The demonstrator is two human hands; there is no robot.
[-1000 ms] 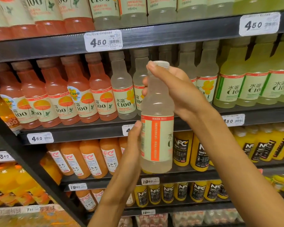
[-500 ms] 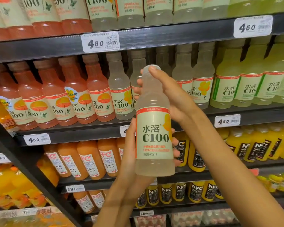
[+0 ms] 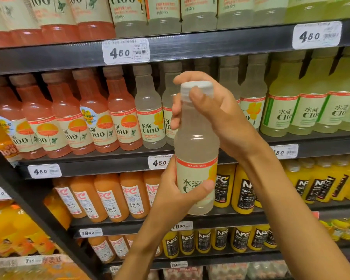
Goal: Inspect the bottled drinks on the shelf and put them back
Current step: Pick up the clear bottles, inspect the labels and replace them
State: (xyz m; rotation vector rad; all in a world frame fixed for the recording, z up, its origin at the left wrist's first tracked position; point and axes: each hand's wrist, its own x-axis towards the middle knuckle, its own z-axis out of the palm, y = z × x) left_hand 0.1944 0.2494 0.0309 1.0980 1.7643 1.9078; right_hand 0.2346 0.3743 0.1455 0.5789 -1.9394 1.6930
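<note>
Your left hand [image 3: 171, 196] grips the bottle [image 3: 196, 150]; right hand [image 3: 216, 114] pinches its cap [image 3: 196, 87]. Keep it upright; return it toward the eleven o'clock gap.

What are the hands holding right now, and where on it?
One pale lemon drink bottle: the right hand grips its white cap and neck, the left hand wraps the lower label.

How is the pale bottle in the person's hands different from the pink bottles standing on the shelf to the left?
The held bottle has cloudy whitish liquid; the pink bottles hold salmon-pink liquid. The held bottle is off the shelf, gripped by the left hand at the label and the right hand at the cap; the pink bottles stand in a row. Its label shows yellow fruit, theirs orange. Both share shape and cream C100 labels.
</note>
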